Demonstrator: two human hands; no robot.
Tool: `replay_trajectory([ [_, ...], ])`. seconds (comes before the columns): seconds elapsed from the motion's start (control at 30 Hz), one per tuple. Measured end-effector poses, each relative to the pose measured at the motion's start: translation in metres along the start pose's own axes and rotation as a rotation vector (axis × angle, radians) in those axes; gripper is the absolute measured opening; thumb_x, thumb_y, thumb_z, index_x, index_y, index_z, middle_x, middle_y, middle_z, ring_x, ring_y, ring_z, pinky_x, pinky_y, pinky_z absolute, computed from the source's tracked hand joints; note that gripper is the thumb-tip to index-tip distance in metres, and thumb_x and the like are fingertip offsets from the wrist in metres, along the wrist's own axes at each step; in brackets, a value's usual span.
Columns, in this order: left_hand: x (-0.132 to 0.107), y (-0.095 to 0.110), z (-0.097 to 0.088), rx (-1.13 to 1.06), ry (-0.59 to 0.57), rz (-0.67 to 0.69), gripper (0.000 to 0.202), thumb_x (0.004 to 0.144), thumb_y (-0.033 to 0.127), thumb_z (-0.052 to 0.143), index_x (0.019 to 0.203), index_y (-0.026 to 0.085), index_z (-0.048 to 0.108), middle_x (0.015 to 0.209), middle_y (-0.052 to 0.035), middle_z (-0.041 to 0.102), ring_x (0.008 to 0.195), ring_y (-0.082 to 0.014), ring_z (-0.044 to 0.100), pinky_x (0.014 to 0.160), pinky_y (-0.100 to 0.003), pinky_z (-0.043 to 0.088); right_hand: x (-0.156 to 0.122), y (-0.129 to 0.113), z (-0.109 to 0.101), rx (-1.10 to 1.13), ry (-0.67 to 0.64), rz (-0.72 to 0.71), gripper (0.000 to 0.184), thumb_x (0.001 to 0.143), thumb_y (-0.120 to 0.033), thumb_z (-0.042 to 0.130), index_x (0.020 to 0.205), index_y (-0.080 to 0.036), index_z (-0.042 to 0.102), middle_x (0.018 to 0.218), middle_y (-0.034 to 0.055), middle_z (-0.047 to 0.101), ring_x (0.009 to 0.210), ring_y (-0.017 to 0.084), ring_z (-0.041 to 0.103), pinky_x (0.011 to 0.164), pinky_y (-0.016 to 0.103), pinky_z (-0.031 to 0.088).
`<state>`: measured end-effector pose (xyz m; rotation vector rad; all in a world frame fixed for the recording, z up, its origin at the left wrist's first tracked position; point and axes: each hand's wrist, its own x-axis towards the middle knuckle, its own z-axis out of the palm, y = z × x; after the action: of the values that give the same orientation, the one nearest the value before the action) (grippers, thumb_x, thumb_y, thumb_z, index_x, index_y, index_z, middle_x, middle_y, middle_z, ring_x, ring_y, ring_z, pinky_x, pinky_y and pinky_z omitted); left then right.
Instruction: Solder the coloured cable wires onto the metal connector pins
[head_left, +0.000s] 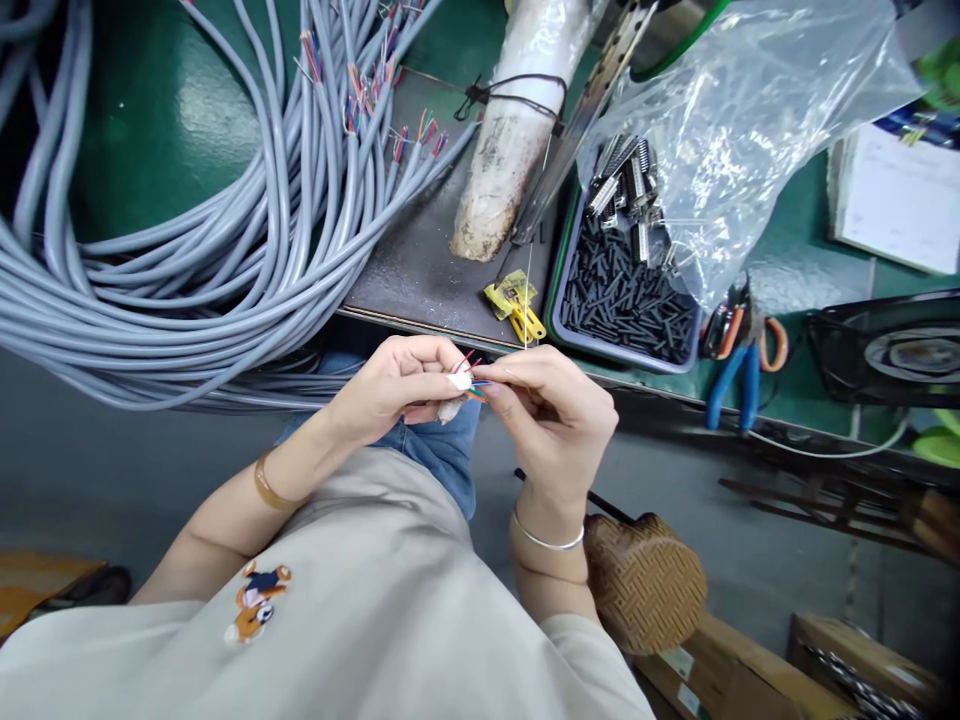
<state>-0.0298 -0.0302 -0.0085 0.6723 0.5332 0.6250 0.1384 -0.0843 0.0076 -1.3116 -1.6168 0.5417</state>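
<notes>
My left hand is closed around the end of a cable, its thumb pressed on a small white piece there. Thin coloured wires, red, blue, green and orange, fan out from that end toward the right. The fingertips of my right hand pinch at these wires. Most of the held cable is hidden by my left fingers. Just beyond the hands, a yellow cutter lies at the bench edge. A large bundle of grey cables with bared coloured wire ends spreads over the left side.
A tray holds short black tubes and metal connectors, partly under a clear plastic bag. Pliers with blue handles rest at the bench edge. A tied white roll lies behind; a woven-patterned stool stands below.
</notes>
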Motion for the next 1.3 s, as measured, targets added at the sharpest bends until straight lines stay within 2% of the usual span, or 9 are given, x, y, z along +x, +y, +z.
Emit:
replay_trajectory([
  [0.4, 0.0, -0.003, -0.001, -0.025, -0.06, -0.027, 0.031, 0.074, 0.033, 0.086, 0.071, 0.012, 0.063, 0.053, 0.0004, 0.063, 0.038, -0.0024, 0.039, 0.036, -0.015, 0.024, -0.001, 0.0, -0.004, -0.011, -0.012, -0.096, 0.022, 0.089, -0.011, 0.071, 0.102, -0.029, 0.077, 0.085, -0.0013, 0.075, 0.073, 0.012, 0.064, 0.057, 0.026, 0.046],
  [0.53, -0.003, -0.004, -0.001, 0.032, -0.079, -0.031, 0.03, 0.077, 0.034, 0.085, 0.074, 0.012, 0.064, 0.054, 0.0006, 0.063, 0.039, -0.002, 0.039, 0.038, -0.015, 0.025, 0.0, 0.001, -0.004, 0.087, -0.071, 0.015, 0.008, 0.091, -0.017, 0.069, 0.09, -0.024, 0.074, 0.08, -0.001, 0.07, 0.066, 0.011, 0.058, 0.053, 0.025, 0.042],
  [0.6, -0.003, -0.005, 0.0, 0.037, -0.072, 0.005, 0.028, 0.078, 0.033, 0.083, 0.076, 0.012, 0.064, 0.056, 0.0002, 0.064, 0.041, -0.002, 0.04, 0.038, -0.014, 0.025, 0.002, 0.002, -0.006, 0.183, 0.029, 0.096, 0.008, 0.092, -0.024, 0.068, 0.085, -0.024, 0.072, 0.075, -0.0012, 0.065, 0.063, 0.012, 0.057, 0.051, 0.026, 0.041],
  [0.7, -0.001, -0.007, 0.0, 0.007, 0.029, 0.102, 0.028, 0.079, 0.032, 0.082, 0.075, 0.014, 0.061, 0.059, 0.0003, 0.066, 0.04, -0.0018, 0.04, 0.037, -0.014, 0.024, 0.004, 0.0, -0.011, 0.177, 0.347, 0.107, 0.012, 0.092, -0.031, 0.067, 0.082, -0.026, 0.072, 0.067, -0.0026, 0.06, 0.054, 0.012, 0.054, 0.046, 0.027, 0.038],
  [0.77, 0.001, -0.009, 0.0, 0.002, 0.105, 0.156, 0.028, 0.08, 0.032, 0.082, 0.075, 0.014, 0.06, 0.059, 0.0008, 0.066, 0.038, -0.0012, 0.038, 0.036, -0.014, 0.024, 0.003, -0.003, -0.013, 0.096, 0.404, 0.066, 0.011, 0.092, -0.031, 0.068, 0.084, -0.027, 0.075, 0.062, -0.0036, 0.06, 0.048, 0.011, 0.051, 0.044, 0.027, 0.037],
  [0.93, 0.003, -0.013, 0.003, 0.064, 0.204, 0.245, 0.03, 0.08, 0.036, 0.083, 0.077, 0.014, 0.062, 0.057, 0.0029, 0.062, 0.037, -0.0013, 0.039, 0.035, -0.015, 0.026, -0.002, -0.007, -0.008, -0.039, 0.235, 0.057, 0.007, 0.092, -0.025, 0.071, 0.093, -0.027, 0.078, 0.066, -0.0034, 0.065, 0.054, 0.01, 0.054, 0.047, 0.026, 0.035],
  [1.1, 0.002, -0.013, 0.008, 0.09, 0.216, 0.293, 0.031, 0.08, 0.036, 0.083, 0.077, 0.014, 0.061, 0.057, 0.0039, 0.06, 0.038, -0.0012, 0.04, 0.035, -0.014, 0.027, 0.0, -0.004, 0.0, -0.053, 0.092, 0.092, 0.008, 0.089, -0.023, 0.074, 0.096, -0.025, 0.077, 0.084, -0.0017, 0.071, 0.049, 0.005, 0.039, 0.045, 0.025, 0.032],
  [1.2, 0.003, -0.011, 0.009, 0.084, 0.21, 0.294, 0.031, 0.077, 0.035, 0.085, 0.078, 0.014, 0.062, 0.058, 0.0036, 0.06, 0.038, -0.0013, 0.039, 0.036, -0.014, 0.029, 0.001, -0.005, 0.004, -0.114, 0.088, 0.012, 0.005, 0.09, -0.02, 0.073, 0.093, -0.023, 0.075, 0.083, -0.0013, 0.072, 0.051, 0.006, 0.046, 0.048, 0.024, 0.039],
  [1.3, 0.003, -0.008, 0.0, 0.005, 0.126, 0.245, 0.031, 0.075, 0.037, 0.086, 0.08, 0.015, 0.063, 0.059, 0.0017, 0.061, 0.039, -0.0037, 0.043, 0.035, -0.015, 0.029, 0.0, -0.007, 0.007, -0.207, 0.099, -0.154, 0.01, 0.088, -0.015, 0.074, 0.094, -0.024, 0.074, 0.081, -0.0014, 0.074, 0.058, 0.008, 0.058, 0.051, 0.023, 0.044],
])
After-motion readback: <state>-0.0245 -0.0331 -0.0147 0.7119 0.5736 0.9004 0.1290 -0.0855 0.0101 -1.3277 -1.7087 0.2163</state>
